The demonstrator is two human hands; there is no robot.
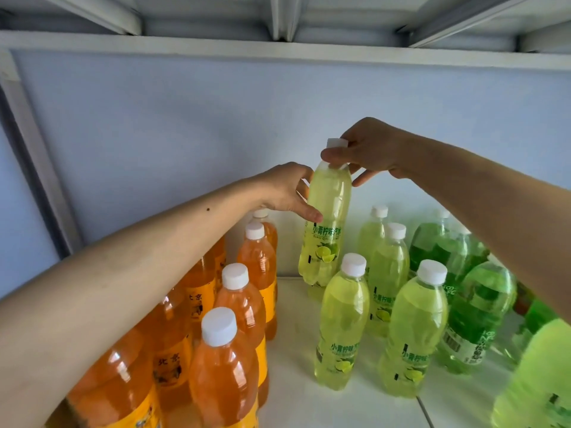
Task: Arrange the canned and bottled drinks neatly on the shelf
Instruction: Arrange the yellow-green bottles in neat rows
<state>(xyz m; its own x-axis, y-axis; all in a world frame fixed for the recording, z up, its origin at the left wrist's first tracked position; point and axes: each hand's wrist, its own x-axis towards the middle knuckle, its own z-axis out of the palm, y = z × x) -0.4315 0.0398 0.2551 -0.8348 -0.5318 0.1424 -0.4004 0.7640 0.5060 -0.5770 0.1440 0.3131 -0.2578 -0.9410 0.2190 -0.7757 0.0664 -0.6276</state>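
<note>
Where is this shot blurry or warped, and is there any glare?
Head view: wide-angle bend bows the grey upper shelf beam; the pale green bottle at bottom right is smeared out of focus; small glare spots on the orange plastic bottles.

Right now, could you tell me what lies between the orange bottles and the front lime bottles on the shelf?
In the head view, only bare white shelf separates the orange bottles from the front lime bottles; the held lime bottle stands farther back.

On the shelf a cluster of bottles stands at the left, another group right of centre, more at the far right — one bottle tilts behind the middle group, near the back wall.
</note>
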